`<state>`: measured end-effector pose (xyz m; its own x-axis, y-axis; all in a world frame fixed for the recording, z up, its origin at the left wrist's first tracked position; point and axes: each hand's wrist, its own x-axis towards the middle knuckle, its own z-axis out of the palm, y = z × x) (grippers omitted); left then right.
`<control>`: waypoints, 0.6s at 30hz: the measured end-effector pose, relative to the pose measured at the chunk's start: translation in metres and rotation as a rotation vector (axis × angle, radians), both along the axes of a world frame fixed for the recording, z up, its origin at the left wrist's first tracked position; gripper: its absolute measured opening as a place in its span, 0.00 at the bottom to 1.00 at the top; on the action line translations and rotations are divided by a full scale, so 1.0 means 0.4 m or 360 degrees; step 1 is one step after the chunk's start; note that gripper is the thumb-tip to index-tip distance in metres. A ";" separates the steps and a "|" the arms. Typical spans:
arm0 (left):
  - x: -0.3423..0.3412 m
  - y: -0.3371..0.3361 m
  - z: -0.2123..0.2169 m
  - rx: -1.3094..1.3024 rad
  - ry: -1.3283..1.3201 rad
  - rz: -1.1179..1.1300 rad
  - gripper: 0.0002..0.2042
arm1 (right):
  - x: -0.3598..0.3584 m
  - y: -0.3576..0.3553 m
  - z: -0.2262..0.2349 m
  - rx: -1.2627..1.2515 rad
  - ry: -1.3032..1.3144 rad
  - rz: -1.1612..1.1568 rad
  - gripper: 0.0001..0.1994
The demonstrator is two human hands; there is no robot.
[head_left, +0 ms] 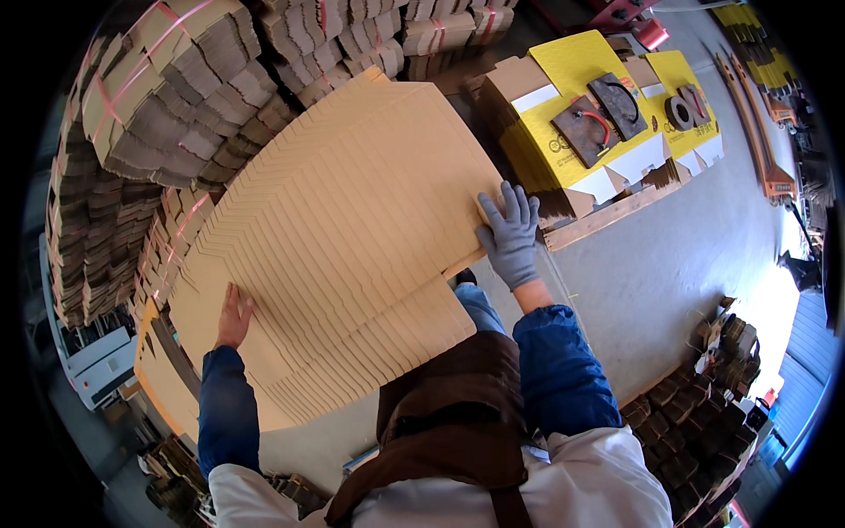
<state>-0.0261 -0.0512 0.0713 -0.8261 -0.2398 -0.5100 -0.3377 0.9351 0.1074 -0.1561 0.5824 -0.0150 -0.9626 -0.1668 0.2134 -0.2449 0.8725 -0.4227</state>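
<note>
A wide fan of brown cardboard sheets (pixel 326 238) lies in front of me, their edges overlapping in steps. My bare left hand (pixel 233 319) rests on the sheets near their left side, fingers stretched out. At the right edge of the top sheets lies my right hand (pixel 510 233), in a grey glove, with its fingers spread. Neither hand is wrapped round anything; the underside of the right hand is hidden.
Tied stacks of folded cardboard (pixel 176 97) rise at the far left and back. To the right, yellow printed cartons (pixel 563 66) on a pallet carry dark plates with handles (pixel 584 132). A pallet truck (pixel 764 150) stands further right, and dark bundles (pixel 678 440) fill the lower right.
</note>
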 end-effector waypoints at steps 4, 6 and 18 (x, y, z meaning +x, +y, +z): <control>0.008 -0.011 -0.003 0.0000 0.0034 -0.0020 0.38 | -0.025 0.005 0.016 0.0124 0.0120 0.0284 0.28; 0.009 -0.010 -0.005 -0.0012 0.0031 -0.0038 0.38 | -0.037 0.010 0.021 0.0257 0.0140 0.0387 0.26; 0.021 -0.014 -0.003 -0.0045 0.0054 -0.0020 0.38 | -0.069 -0.012 0.064 0.0352 0.0051 0.0644 0.19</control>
<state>-0.0177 -0.0569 0.0701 -0.8457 -0.2431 -0.4750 -0.3226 0.9420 0.0923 -0.1836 0.5778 0.0104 -0.8042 -0.5727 0.1590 -0.5943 0.7724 -0.2239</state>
